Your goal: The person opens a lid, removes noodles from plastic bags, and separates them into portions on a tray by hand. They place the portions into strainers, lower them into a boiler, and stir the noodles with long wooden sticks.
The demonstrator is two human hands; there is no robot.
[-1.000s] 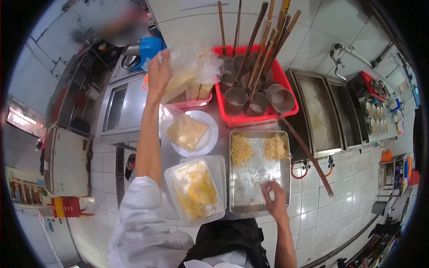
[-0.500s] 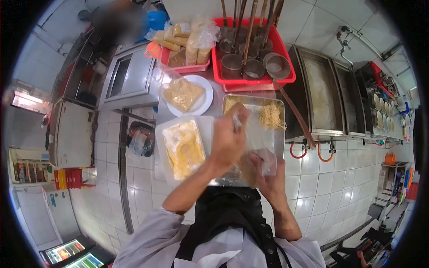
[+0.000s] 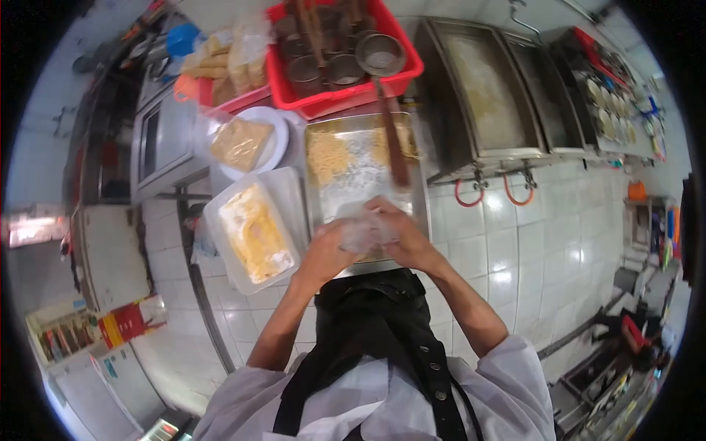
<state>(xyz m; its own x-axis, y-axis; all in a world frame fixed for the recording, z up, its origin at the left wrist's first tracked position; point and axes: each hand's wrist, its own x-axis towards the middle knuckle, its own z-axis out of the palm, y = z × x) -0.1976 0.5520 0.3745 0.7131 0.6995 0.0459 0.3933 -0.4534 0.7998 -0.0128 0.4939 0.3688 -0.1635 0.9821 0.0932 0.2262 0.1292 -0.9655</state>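
Note:
Both my hands are at the near end of a shallow metal tray (image 3: 358, 192). Between them is a crumpled clear plastic bag (image 3: 362, 234), gripped from the left by my left hand (image 3: 331, 253) and from the right by my right hand (image 3: 407, 237). What the bag holds, if anything, is blurred. Toward the tray's far end lie two heaps of pale yellow noodles, a left heap (image 3: 328, 156) and a right heap (image 3: 382, 143), with white powder spread between them. A noodle strainer's brown handle (image 3: 391, 136) crosses above the right heap.
Left of the tray is a plastic container (image 3: 215, 220) of yellow food dusted white. Behind it, a bagged tan block (image 3: 241, 144) rests on a white plate (image 3: 276, 158). A red tub (image 3: 334, 103) of strainers stands at the back. Metal basins (image 3: 482, 92) are at right.
My left hand has come down from over the tray to its near end, meeting my right hand at the bag. The left noodle heap is now uncovered. The whole view has shifted.

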